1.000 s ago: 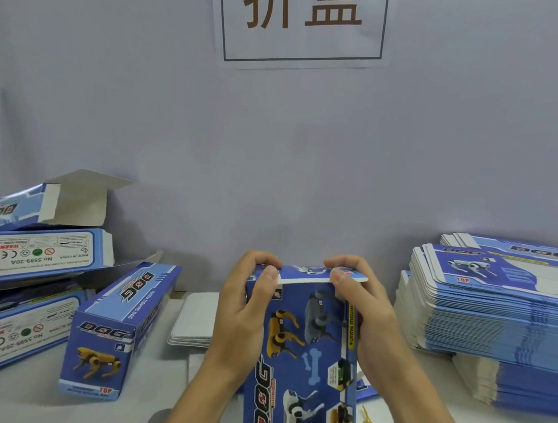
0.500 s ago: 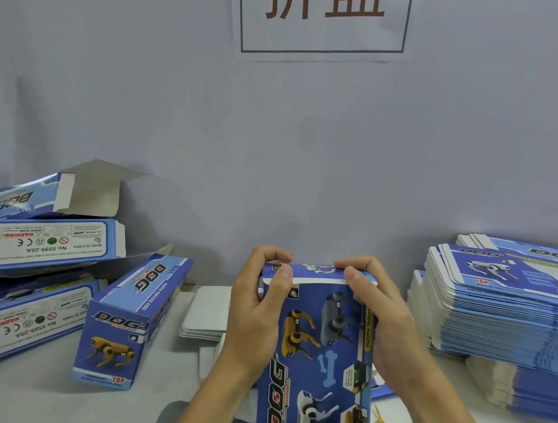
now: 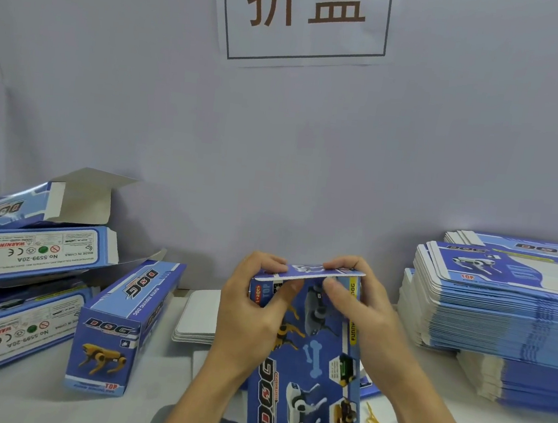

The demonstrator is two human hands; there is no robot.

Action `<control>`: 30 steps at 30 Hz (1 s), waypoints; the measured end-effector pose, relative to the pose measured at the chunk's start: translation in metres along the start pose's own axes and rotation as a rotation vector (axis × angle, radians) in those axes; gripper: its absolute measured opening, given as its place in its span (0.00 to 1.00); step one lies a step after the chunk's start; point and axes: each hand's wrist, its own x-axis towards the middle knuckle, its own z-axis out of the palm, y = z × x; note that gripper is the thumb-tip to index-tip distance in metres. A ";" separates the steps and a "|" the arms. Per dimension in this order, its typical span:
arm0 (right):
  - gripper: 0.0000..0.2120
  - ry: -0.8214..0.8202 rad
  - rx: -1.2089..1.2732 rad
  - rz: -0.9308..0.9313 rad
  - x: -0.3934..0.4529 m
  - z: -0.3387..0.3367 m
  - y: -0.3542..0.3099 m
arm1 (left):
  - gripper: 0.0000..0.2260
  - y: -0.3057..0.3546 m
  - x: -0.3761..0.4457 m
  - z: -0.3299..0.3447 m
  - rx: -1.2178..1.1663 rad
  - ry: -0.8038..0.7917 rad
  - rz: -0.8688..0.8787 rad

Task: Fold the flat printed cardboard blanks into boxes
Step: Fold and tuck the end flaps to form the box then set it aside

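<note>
Standing upright over the tabletop [image 3: 27, 402], the box [image 3: 305, 369] is gripped at its top end by both hands. The left hand [image 3: 253, 315] is curled round the left edge; the right hand [image 3: 360, 309] is clamped on the right edge, fingers over the top flap [image 3: 309, 273].

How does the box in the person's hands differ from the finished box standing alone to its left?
The held box is gripped by the left hand and right hand, its top flap not yet tucked; the standing box rests untouched on the table, near end closed. Both share the blue dog print.
</note>
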 end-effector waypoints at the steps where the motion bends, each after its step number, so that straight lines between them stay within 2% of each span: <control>1: 0.17 -0.007 0.042 0.004 -0.001 0.000 -0.001 | 0.10 0.000 0.000 0.000 -0.002 0.008 -0.001; 4: 0.21 0.004 0.083 0.015 -0.001 0.003 -0.003 | 0.10 -0.001 -0.001 0.000 -0.009 0.016 -0.009; 9: 0.15 -0.018 0.120 0.071 0.001 0.002 0.000 | 0.21 0.008 -0.003 -0.001 -0.147 -0.002 -0.094; 14: 0.14 -0.017 0.118 0.080 0.003 -0.003 0.004 | 0.12 0.004 -0.003 -0.003 -0.154 -0.036 -0.109; 22: 0.14 0.053 0.044 0.011 0.004 -0.002 0.007 | 0.15 0.004 -0.001 -0.006 -0.117 -0.063 -0.108; 24: 0.16 0.019 0.070 0.023 0.003 -0.007 0.009 | 0.21 0.006 0.001 -0.006 -0.140 -0.095 -0.158; 27: 0.31 -0.119 0.066 0.078 0.004 -0.017 0.011 | 0.38 0.007 0.005 -0.010 -0.188 -0.186 -0.258; 28: 0.36 -0.114 0.032 0.098 0.004 -0.018 0.010 | 0.45 0.008 0.007 -0.012 -0.196 -0.214 -0.302; 30: 0.42 0.004 -0.028 0.081 0.006 -0.020 0.010 | 0.59 0.007 0.009 -0.018 -0.136 -0.286 -0.408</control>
